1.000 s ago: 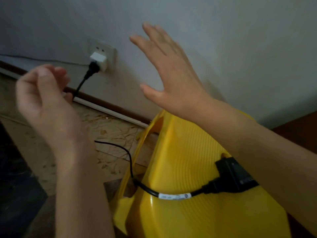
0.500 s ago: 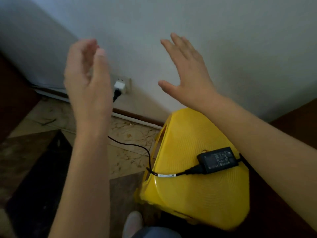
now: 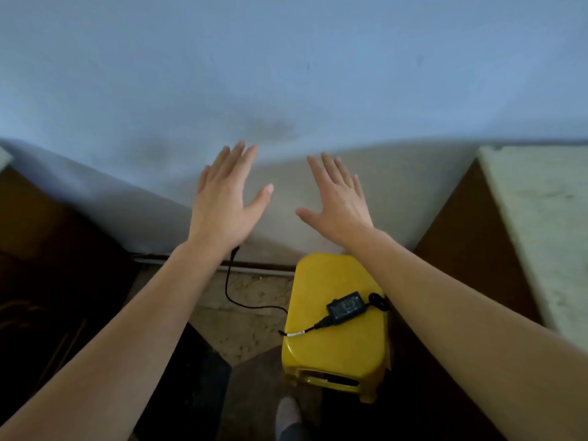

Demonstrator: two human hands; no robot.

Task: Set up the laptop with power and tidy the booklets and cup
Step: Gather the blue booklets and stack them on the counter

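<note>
Hands: left hand [image 3: 222, 206] and right hand [image 3: 337, 203] mid-frame, fingers spread, holding nothing; charger [image 3: 347, 307] on yellow stool [image 3: 331, 351], lower centre.

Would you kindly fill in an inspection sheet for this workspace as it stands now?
Surface: yellow stool on the tiled floor, beside the blue-grey wall.
Job's things: black power adapter lies on the stool top; laptop, booklets and cup not in view.
Clutter: nothing seen.
Grippers: left hand and right hand raised, fingers straight, holding nothing.
Cables: black cable runs from the adapter over the stool's edge, across the floor, up behind the left wrist; plug hidden.
Surroundings: dark furniture either side, pale surface at right.
</note>
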